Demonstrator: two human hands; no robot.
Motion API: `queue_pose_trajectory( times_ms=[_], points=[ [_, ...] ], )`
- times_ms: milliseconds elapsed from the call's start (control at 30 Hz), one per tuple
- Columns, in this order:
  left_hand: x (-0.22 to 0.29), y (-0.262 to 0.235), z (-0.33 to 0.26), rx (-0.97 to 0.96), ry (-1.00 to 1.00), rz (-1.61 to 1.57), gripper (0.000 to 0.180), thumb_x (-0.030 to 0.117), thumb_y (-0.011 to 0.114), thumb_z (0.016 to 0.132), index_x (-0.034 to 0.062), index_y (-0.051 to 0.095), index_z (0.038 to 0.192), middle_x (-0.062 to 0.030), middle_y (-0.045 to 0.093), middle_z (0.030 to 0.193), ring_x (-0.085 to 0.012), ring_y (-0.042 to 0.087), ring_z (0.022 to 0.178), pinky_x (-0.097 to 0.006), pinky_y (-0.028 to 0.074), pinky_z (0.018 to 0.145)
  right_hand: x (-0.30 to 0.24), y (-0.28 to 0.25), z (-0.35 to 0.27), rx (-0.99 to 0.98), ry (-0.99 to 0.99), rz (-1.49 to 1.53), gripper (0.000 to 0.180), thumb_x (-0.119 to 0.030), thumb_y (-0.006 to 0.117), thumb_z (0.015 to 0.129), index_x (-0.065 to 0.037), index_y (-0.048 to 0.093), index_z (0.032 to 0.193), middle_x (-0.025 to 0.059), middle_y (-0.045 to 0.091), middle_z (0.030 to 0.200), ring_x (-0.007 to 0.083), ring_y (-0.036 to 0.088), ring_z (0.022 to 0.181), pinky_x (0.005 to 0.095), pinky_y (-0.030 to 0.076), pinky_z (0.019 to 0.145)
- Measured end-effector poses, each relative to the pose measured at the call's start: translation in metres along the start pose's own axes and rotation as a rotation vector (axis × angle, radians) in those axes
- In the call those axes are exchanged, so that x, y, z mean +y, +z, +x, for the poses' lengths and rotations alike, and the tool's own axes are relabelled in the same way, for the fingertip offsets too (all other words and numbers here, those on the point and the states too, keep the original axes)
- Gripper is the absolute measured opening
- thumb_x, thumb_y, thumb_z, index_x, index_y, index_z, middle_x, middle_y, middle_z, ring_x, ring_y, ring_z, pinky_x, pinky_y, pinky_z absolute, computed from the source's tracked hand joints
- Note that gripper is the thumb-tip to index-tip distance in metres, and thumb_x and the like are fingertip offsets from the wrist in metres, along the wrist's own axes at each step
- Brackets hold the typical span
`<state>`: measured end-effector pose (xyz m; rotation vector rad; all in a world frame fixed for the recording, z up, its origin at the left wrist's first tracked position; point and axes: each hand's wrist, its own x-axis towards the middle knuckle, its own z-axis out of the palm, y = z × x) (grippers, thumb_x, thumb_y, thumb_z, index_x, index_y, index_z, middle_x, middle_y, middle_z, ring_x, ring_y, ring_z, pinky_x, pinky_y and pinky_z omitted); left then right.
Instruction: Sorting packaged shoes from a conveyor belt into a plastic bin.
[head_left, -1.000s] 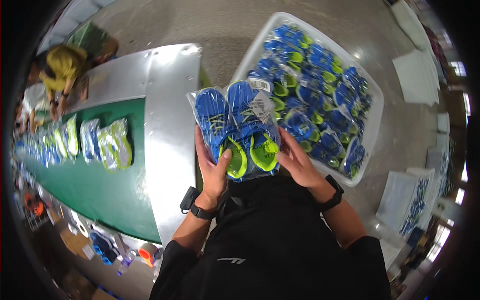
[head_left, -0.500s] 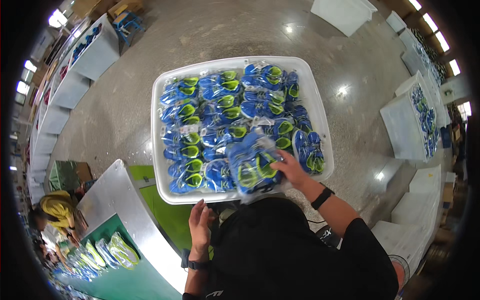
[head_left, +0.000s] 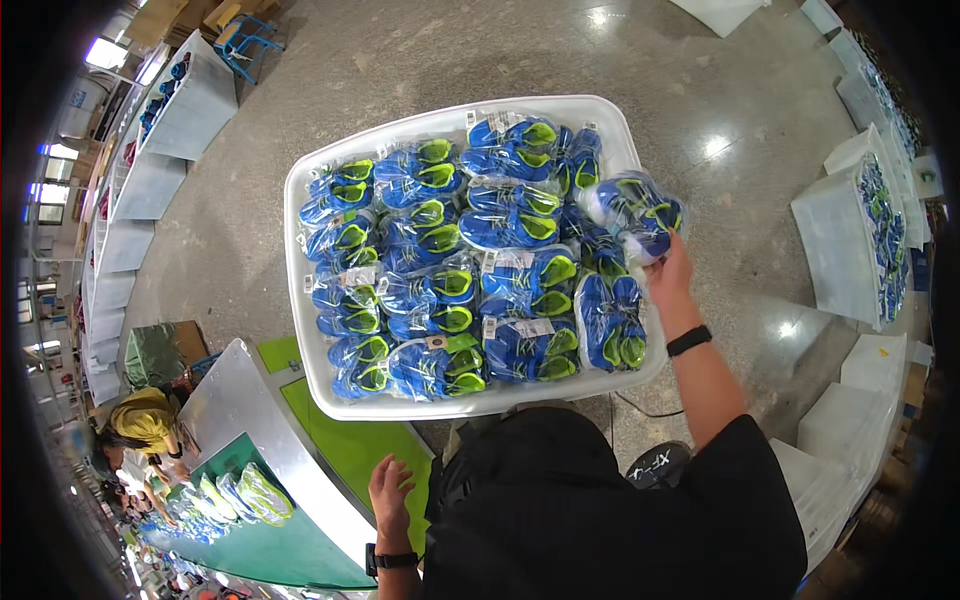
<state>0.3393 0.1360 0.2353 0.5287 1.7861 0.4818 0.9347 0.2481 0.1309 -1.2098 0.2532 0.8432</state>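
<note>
A white plastic bin [head_left: 297,290] in front of me holds rows of blue shoes with lime-green linings, packed in clear bags. My right hand [head_left: 668,268] is closed on the edge of a clear bag of blue shoes [head_left: 635,205], tilted over the bin's right rim. Beneath and beside that bag are other bagged shoes, partly covered by it. A bagged pair [head_left: 612,320] stands upright in the bin's near right corner. Near the bin's front side, my left hand [head_left: 392,490] holds nothing, its fingers apart.
To the lower left, a metal-edged table with a green top [head_left: 310,545] carries bagged shoes [head_left: 262,495]; a person in a yellow top [head_left: 145,420] bends over it. White bins [head_left: 185,110] line the left side. Another shoe-filled bin [head_left: 835,240] stands right. A cable [head_left: 645,410] lies near my foot.
My right hand has carried the bagged shoes from the bin's near side to its right rim, away from me. My left hand stays low, a little lower in view.
</note>
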Motion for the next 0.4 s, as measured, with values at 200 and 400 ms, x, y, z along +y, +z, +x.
queue_pose_trajectory(
  times_ms=[200, 400],
  points=[
    [-0.011, 0.015, 0.001, -0.002, -0.038, -0.012, 0.046, 0.029, 0.058, 0.099, 0.0028, 0.049, 0.135, -0.0118, 0.061, 0.115, -0.0202, 0.062, 0.096, -0.032, 0.051, 0.077, 0.066, 0.024, -0.121, -0.402, 0.204, -0.482, 0.041, -0.024, 0.063, 0.094, 0.001, 0.055, 0.126, 0.0124, 0.069, 0.097, 0.0212, 0.069, 0.085, 0.0343, 0.056, 0.074],
    [-0.01, 0.015, -0.003, -0.053, -0.036, 0.071, 0.047, 0.028, 0.059, 0.099, 0.0032, 0.048, 0.137, -0.0126, 0.061, 0.118, -0.021, 0.063, 0.098, -0.032, 0.052, 0.078, 0.06, 0.024, 0.001, -0.499, -0.883, -1.371, 0.048, -0.024, 0.072, 0.087, -0.006, 0.058, 0.129, 0.0164, 0.062, 0.124, 0.0285, 0.058, 0.116, 0.0431, 0.044, 0.1]
  ],
)
